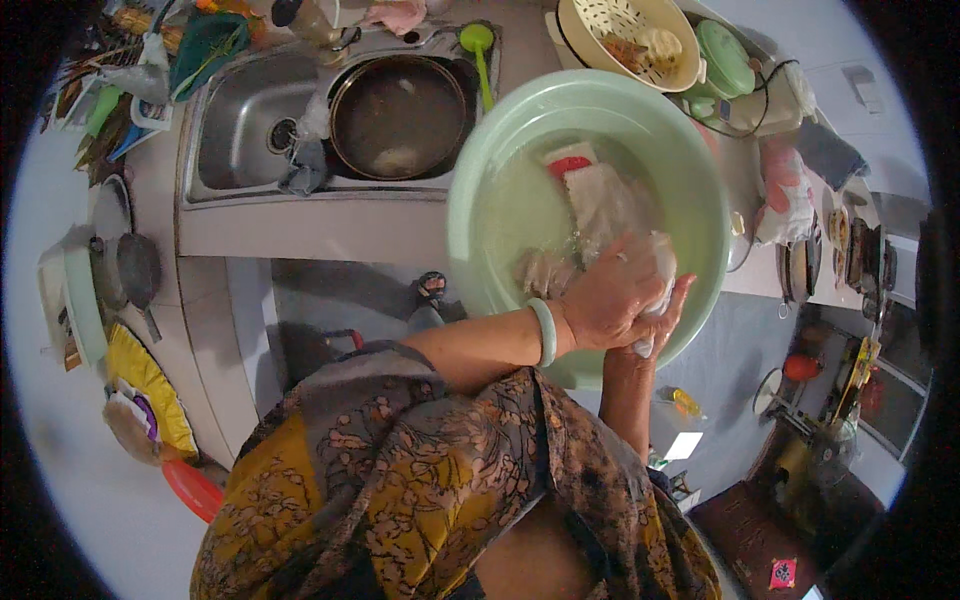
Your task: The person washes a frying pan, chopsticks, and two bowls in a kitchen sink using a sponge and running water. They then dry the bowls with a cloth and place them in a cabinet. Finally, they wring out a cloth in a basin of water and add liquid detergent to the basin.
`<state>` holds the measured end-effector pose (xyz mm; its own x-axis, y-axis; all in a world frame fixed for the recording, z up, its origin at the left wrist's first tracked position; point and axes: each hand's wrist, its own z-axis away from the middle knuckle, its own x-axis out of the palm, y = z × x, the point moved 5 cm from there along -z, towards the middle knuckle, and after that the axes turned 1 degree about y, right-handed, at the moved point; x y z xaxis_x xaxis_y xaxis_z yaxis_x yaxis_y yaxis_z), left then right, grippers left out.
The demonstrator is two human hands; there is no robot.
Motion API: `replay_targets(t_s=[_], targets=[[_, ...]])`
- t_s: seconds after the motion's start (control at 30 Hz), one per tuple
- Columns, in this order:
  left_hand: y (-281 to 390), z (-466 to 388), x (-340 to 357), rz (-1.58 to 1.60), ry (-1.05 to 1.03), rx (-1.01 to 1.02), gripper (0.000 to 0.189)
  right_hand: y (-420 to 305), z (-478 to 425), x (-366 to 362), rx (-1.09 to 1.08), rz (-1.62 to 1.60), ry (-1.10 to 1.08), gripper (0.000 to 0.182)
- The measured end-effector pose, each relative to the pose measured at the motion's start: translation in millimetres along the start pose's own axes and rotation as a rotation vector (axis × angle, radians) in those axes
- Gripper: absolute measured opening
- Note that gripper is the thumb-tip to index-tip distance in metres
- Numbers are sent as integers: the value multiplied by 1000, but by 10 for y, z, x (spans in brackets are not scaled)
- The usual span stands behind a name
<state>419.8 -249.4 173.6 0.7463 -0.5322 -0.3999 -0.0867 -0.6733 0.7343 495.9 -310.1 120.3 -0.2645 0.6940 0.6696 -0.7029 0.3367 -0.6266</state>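
A large pale green plastic basin (469,187) of water is in front of me, at the counter's edge. My left hand (611,292), with a pale bangle on its wrist, is closed around a wet whitish cloth (662,262) above the basin's near right part. Against it presses my right hand (666,322), gripping the same bunched cloth from below and to the right. In the water lies a whitish fabric piece (600,199) with a red band, perhaps a sock or glove. A brownish wet cloth (546,271) sits left of my left hand, partly hidden by it.
Left of the basin is a steel double sink (240,97) with a round dark-bottomed pan (397,120) in its right bowl. A green ladle (480,64) lies beside it. Behind the basin stands a cream colander (585,30), next to a green lidded pot (724,60) and a dark cable (765,97).
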Motion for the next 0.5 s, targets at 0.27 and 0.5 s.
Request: replay_targets(t_s=[0.27,0.5], targets=[[45,23,259,95,-66,112,33,-20,-66,-128,-1,-16,-14,46],[32,2,165,66,-88,139,27,72,-206,-379,22,8,-63,39]])
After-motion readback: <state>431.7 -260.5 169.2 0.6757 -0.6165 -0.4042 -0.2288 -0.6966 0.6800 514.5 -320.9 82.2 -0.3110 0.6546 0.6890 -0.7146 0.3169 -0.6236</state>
